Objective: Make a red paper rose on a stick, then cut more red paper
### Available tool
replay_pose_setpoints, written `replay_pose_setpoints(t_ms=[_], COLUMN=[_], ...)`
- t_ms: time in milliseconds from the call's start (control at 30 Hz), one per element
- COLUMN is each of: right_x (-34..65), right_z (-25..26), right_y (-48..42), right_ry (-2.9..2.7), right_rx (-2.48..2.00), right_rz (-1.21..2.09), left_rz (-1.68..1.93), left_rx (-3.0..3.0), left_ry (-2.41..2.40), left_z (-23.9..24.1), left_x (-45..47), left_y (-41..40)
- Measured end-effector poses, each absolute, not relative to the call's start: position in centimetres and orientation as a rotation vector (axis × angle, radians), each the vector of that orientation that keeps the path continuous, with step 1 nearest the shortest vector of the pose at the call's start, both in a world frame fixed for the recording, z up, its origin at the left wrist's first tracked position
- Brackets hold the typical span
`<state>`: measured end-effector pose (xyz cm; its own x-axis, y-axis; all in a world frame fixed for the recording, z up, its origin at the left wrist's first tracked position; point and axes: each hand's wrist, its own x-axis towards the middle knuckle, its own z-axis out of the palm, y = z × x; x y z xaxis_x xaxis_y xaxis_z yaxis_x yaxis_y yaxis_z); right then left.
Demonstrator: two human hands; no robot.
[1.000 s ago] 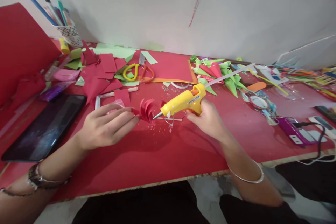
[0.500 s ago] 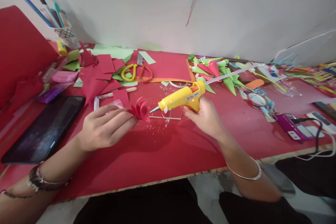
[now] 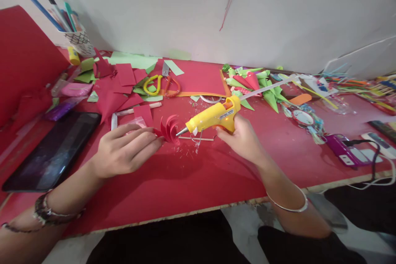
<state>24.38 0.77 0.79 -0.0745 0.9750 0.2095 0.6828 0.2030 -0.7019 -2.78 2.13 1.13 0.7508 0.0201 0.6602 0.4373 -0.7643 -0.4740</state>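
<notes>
Between the fingertips of my left hand (image 3: 128, 150) is a red paper flower (image 3: 170, 128) with curved, layered petals. My right hand (image 3: 243, 136) is wrapped round the handle of a yellow hot glue gun (image 3: 213, 116). The gun's metal nozzle points left and reaches the right edge of the petals; whether it touches them I cannot tell. A long clear glue stick (image 3: 269, 87) juts out of the back of the gun. Below the gun a thin pale stick (image 3: 199, 138) lies on the red tabletop (image 3: 192, 181) among strands of dried glue.
At left lie a black phone (image 3: 51, 150) and red paper pieces (image 3: 123, 78). Scissors (image 3: 162, 82) with yellow and red handles sit behind my hands. Green and red paper cones (image 3: 252, 82) are heaped at back right. A purple power socket (image 3: 348, 150) with cables stands near the right edge.
The red paper flower has shifted slightly right and the glue gun slightly left, so the nozzle now overlaps the petals' edge. Both hands keep their holds.
</notes>
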Motion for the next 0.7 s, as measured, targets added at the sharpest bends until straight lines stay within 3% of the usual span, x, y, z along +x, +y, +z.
replay_pose_setpoints(t_ms=[700], right_x=[24.21], right_z=[0.87], right_y=[0.84], right_ry=[-1.878], right_rx=[-1.569], right_rz=[0.459], left_rz=[-0.867], left_rx=[-2.318], left_ry=[-0.332], left_z=[1.06], left_x=[-2.68], left_y=[2.11])
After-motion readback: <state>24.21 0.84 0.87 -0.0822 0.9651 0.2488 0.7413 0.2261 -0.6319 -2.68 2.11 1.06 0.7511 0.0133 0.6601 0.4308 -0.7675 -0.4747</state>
